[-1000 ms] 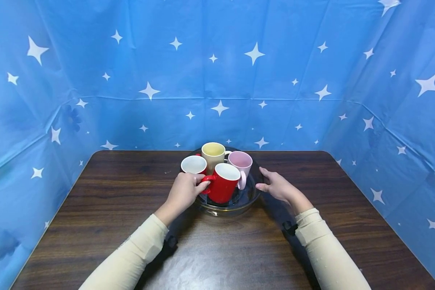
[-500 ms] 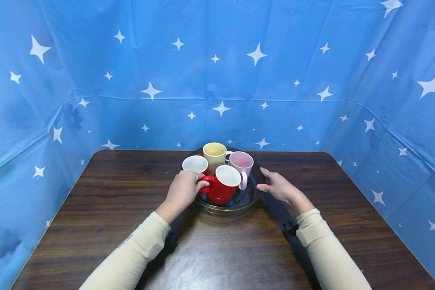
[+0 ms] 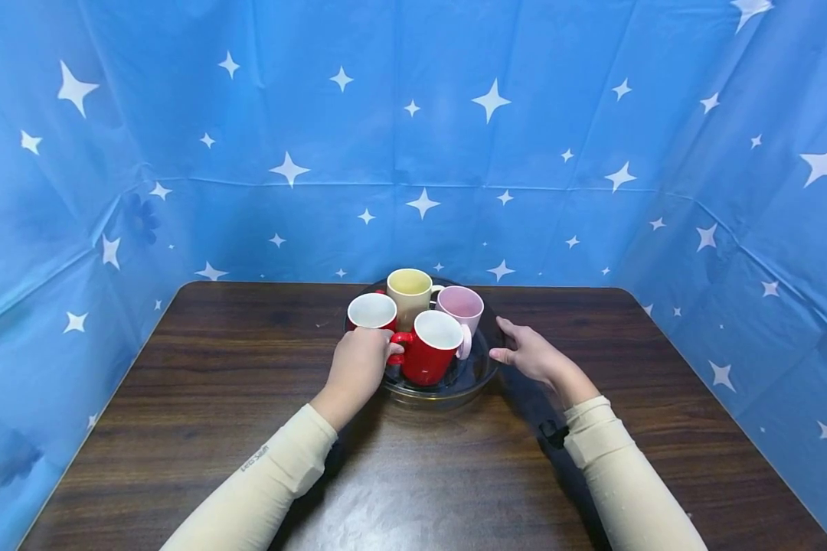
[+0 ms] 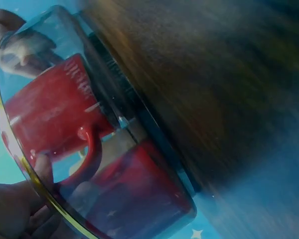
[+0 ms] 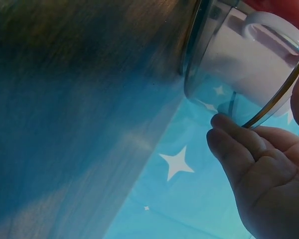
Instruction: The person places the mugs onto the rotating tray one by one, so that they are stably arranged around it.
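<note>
A clear glass bowl [image 3: 436,396] holds several mugs. My left hand [image 3: 360,363] grips the handle of the front red mug [image 3: 429,361], whose white inside faces up and slightly right. In the left wrist view, that red mug [image 4: 50,109] shows through the glass, fingers at its handle. Beside it on the left stands a second red mug [image 3: 372,311], partly hidden by the hand. A cream-yellow mug [image 3: 410,298] is at the back, a pink mug [image 3: 460,303] at the right. My right hand [image 3: 532,357] touches the bowl's right side with extended fingers [image 5: 234,147].
The bowl stands near the back edge of a dark wooden table [image 3: 248,367]. A blue curtain [image 3: 358,153] with white stars rises behind the table and along both sides.
My left hand has shifted slightly right and turned, keeping hold of the red mug's handle; the mug tilted a little and moved slightly right. My right hand stays at the bowl's side.
</note>
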Tool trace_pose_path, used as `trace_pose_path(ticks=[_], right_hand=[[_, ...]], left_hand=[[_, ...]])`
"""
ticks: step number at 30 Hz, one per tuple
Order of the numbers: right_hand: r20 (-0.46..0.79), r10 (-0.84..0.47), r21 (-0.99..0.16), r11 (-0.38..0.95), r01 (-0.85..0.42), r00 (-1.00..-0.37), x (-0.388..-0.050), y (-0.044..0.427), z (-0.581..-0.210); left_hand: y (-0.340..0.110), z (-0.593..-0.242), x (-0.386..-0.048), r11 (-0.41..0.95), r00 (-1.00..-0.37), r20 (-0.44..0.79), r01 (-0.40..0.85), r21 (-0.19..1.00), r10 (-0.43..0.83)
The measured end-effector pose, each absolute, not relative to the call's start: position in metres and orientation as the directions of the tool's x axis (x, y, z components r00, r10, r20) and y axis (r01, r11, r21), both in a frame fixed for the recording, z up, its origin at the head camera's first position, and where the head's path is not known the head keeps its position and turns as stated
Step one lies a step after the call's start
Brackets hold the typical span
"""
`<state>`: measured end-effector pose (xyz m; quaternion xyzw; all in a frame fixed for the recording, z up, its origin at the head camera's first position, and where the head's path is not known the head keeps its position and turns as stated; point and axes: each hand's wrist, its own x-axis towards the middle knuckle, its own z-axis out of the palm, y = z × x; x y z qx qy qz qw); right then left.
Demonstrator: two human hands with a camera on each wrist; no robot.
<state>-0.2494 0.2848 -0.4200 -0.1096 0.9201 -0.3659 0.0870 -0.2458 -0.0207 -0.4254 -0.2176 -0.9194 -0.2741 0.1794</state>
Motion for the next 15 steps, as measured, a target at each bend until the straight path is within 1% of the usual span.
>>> trace_pose_path(ticks=[4, 7, 10, 15], right_hand=[[-0.069, -0.275, -0.69, 0.708, -0.153, -0.959, -0.2505, 0.2842, -0.4194], [-0.07, -0.268, -0.682, 0.716, -0.15, -0.961, -0.2502, 0.2846, -0.4195], [-0.08, -0.26, -0.683, 0.718, -0.137, -0.962, -0.2493, 0.285, -0.4201], [-0.089, -0.254, -0.689, 0.714, -0.125, -0.963, -0.2483, 0.2848, -0.4212]], left_hand=[[-0.0179, -0.4245, -0.2451, 0.809, -0.817, 0.479, 0.5, 0.31, 0.321], [-0.0157, -0.4238, -0.2447, 0.839, -0.817, 0.47, 0.485, 0.246, 0.335], [-0.0135, -0.4238, -0.245, 0.852, -0.826, 0.453, 0.471, 0.228, 0.335], [-0.0113, -0.425, -0.2457, 0.856, -0.844, 0.428, 0.453, 0.25, 0.322]])
